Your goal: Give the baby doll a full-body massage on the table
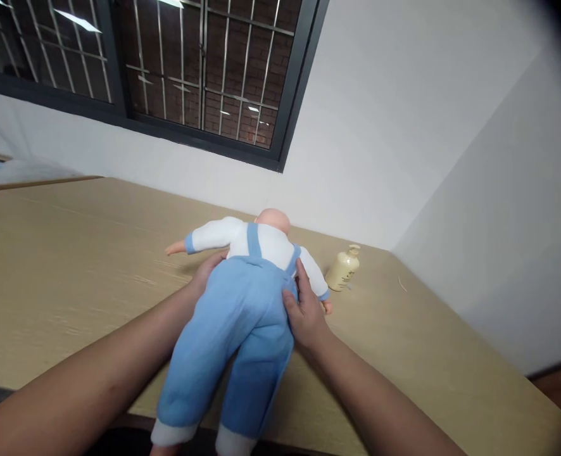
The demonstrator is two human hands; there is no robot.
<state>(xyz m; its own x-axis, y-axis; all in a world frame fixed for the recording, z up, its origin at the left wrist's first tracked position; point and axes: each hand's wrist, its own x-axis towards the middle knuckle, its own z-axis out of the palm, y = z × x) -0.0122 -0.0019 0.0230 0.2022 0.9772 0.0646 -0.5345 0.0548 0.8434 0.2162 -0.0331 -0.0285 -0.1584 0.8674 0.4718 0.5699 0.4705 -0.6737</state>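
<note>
A baby doll point(252, 291) in a white top and blue overalls lies back side up, its bald head toward the wall and its legs toward me, reaching over the table's near edge. My left hand point(209, 269) holds the doll's left-hand side at the waist, its fingers mostly hidden behind the body. On the opposite side, my right hand point(305, 310) grips the waist, with thumb and a finger showing against the overalls. The doll's arms spread out to both sides. Close to its right-hand arm stands a cream pump bottle point(343, 269).
The wooden tabletop point(71, 266) meets a white wall point(380, 114) at the back. A thin strip point(403, 284) lies right of the bottle. A dark-framed window point(280, 136) with bars is above. At far left is something blue and white point(19, 171).
</note>
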